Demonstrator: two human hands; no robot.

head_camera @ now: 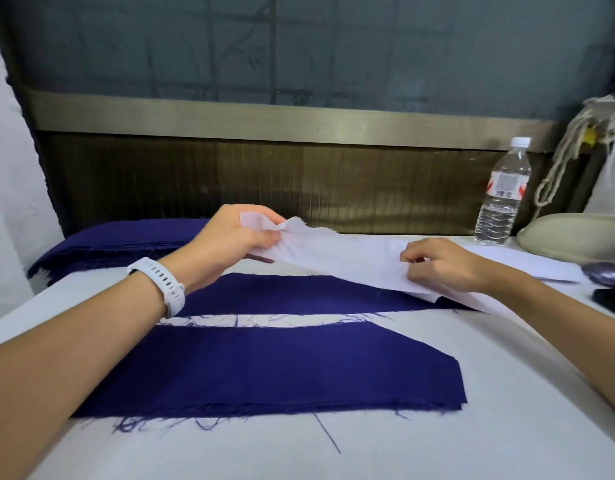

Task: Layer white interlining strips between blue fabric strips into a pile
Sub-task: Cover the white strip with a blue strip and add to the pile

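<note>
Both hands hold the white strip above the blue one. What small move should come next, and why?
Probably lower the white interlining strip onto the far blue strip. The left hand holds its end raised and the right hand pinches its other part, so it slants, not yet flat.

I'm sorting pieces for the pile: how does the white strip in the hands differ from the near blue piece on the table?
The white interlining strip is pale and looks thin; the near blue piece is dark navy. The white strip is lifted at its left end, pinched by the left hand and the right hand; the blue piece lies flat, untouched. The blue piece's edges fray with loose threads; the white strip's fray less. Both are long cut strips.
</note>
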